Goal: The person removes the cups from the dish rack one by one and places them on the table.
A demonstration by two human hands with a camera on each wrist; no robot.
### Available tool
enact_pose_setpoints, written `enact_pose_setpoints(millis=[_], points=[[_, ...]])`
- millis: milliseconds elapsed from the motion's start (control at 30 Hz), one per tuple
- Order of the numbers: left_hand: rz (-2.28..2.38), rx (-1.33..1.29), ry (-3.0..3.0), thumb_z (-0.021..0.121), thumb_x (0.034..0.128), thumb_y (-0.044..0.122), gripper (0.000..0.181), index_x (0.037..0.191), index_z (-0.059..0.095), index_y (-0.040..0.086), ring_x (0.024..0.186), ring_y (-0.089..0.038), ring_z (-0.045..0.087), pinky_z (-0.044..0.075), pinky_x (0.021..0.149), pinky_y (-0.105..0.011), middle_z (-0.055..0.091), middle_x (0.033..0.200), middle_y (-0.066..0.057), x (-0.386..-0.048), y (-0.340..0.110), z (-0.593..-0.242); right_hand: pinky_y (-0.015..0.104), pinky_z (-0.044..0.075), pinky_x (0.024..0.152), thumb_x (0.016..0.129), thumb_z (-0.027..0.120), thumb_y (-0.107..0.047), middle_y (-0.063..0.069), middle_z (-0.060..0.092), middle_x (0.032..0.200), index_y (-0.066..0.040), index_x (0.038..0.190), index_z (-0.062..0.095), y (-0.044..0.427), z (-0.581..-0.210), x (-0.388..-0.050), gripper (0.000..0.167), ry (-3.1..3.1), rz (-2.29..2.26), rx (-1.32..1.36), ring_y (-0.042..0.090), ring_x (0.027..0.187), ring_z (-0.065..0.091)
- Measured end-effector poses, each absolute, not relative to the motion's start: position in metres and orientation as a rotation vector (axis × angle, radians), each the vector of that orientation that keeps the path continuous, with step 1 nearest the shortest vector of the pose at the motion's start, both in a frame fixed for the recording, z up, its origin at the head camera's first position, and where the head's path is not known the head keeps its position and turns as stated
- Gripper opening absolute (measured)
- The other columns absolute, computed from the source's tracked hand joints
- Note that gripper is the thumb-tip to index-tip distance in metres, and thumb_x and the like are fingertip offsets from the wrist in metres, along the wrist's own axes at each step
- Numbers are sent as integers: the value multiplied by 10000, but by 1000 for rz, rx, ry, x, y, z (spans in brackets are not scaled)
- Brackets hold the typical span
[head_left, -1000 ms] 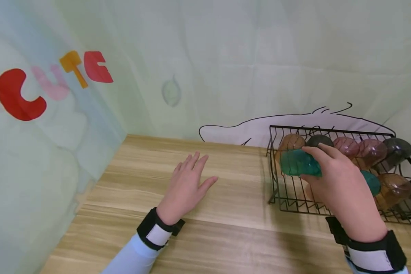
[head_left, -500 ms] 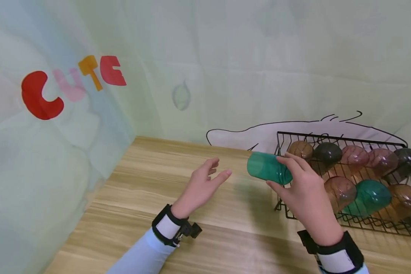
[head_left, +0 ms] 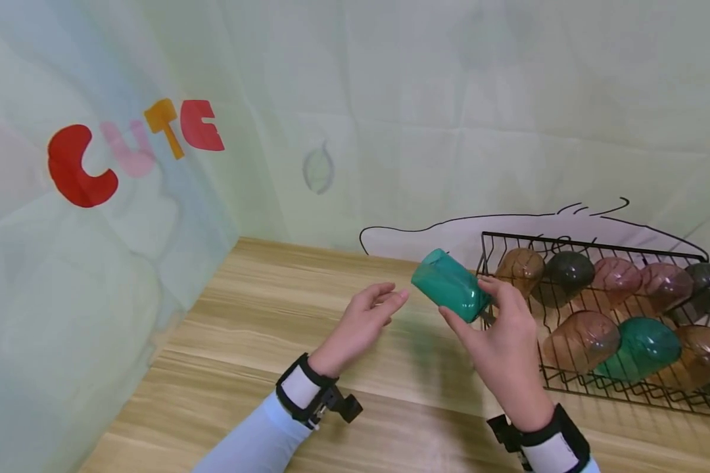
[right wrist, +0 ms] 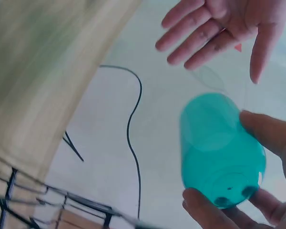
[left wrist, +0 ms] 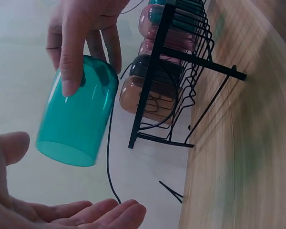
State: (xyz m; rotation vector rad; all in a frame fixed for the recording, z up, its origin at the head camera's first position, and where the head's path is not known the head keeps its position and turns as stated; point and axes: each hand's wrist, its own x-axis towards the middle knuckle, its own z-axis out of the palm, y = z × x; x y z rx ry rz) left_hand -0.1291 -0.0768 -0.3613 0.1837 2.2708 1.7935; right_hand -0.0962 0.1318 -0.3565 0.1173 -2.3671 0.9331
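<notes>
A see-through teal cup (head_left: 449,289) is held in the air by my right hand (head_left: 505,351), tilted, its mouth pointing up and left. In the right wrist view, thumb and fingers grip the cup (right wrist: 219,152) around its base end. My left hand (head_left: 361,325) hovers just left of the cup, apart from it. Its fingers (right wrist: 195,36) are spread fairly straight and hold nothing. In the left wrist view, the cup's open rim (left wrist: 66,153) faces down toward the left palm.
A black wire rack (head_left: 603,243) stands at the right against the wall. Several upturned cups sit in it, among them a second teal cup (head_left: 641,348), a pink cup (head_left: 582,341) and a dark grey cup (head_left: 568,272). Below lies a wooden tabletop (head_left: 260,309).
My right hand has carried the teal cup left, from above the rack to over the tabletop, and tilted its mouth upward. My left hand has shifted right toward it and turned its palm.
</notes>
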Motion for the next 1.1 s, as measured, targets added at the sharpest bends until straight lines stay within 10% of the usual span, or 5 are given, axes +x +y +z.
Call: enact_pose_setpoints(millis=[533,700,1100], points=[[2026,284,2042,552,905,472,639,1362,430,42,1240,-206,512,430,1027,-416,518,1341,-77,-138,-78,-346,220,535,803,817,713,-326,42,430,1300,-139,1331,353,106,-360,-89,655,-2115,1892,-119,250,1156,559],[2086,329,2003,603,860,506,702,1371,426,58,1227,-156,524,445,1013,-392,513,1348,-44,-143,-76,-344,267,506,896,860,652,-375,-12,390,1381,-313,1430,299,104,-362,-88,673,-2149,1965,-96,225,1223,506],[2157,280,1873,705,820,380,596,1316,507,115,1122,-147,609,477,975,-356,657,1176,-26,-143,-69,-323,263,528,859,849,672,-349,-75,340,1430,-290,1395,364,94,-374,-88,630,-2140,2088,-24,231,1279,462]])
